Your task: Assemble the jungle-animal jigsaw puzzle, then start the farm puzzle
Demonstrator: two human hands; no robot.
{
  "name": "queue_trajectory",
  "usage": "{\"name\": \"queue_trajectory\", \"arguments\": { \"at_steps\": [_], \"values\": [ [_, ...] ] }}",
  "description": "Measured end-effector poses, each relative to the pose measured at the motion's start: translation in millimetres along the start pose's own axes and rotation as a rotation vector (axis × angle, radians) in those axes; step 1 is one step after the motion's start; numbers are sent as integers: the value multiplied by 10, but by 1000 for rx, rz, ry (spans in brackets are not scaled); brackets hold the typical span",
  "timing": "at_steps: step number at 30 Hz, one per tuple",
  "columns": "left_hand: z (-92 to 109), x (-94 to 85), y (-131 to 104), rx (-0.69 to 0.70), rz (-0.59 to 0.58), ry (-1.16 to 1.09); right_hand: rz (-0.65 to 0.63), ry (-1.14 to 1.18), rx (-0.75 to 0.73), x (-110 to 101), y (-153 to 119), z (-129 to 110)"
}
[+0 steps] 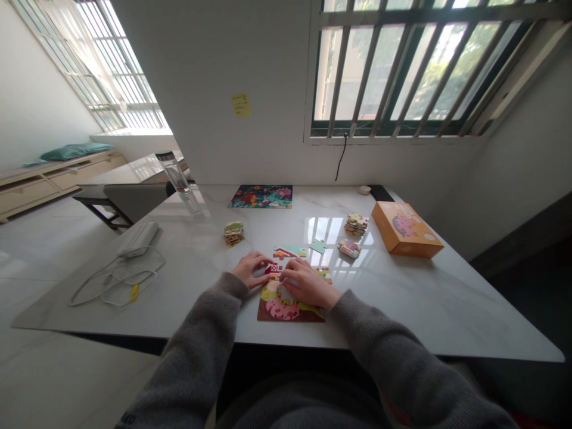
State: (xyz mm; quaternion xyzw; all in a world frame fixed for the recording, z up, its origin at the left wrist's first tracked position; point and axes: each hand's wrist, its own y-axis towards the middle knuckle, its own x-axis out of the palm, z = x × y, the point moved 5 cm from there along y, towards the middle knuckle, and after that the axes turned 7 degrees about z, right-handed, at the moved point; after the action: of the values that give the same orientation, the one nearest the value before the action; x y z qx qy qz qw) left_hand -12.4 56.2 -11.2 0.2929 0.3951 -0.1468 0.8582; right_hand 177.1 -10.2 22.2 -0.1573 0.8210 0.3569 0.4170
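A partly joined jigsaw puzzle (283, 310) with a pink spotted pig lies near the table's front edge. My left hand (251, 269) is at its upper left, thumb and fingers closed about the edge of a red barn jigsaw piece (274, 268). From the right, my right hand (308, 283) reaches over the puzzle, its fingers curled down on the same barn area and covering part of it. Just above, a strip of joined pieces (292, 251) shows a red roof and pale green sky. A loose pale green piece (319, 245) lies to the right of that strip.
Stacks of pieces stand at left (234, 233) and right (356, 224), with a smaller pile (349, 248) nearby. An orange box (406, 229) sits at right, a dark picture board (261, 196) at back. Leftward are a glass bottle (175, 173) and a white device (139, 238) with cables.
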Motion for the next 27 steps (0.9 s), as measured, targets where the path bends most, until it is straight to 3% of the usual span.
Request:
{"name": "queue_trajectory", "arguments": {
  "at_steps": [8,15,22,27],
  "values": [
    [122,-43,-53,-41,-4,-12,-122,-45,-48,41,-55,-88],
    [147,45,8,-78,90,-310,-134,-84,-65,46,-47,-102],
    [-65,120,104,-221,245,-550,-138,-92,-72,44,-48,-106],
    [-205,77,134,-271,289,-350,-131,-100,-75,54,-53,-92]
  ]
}}
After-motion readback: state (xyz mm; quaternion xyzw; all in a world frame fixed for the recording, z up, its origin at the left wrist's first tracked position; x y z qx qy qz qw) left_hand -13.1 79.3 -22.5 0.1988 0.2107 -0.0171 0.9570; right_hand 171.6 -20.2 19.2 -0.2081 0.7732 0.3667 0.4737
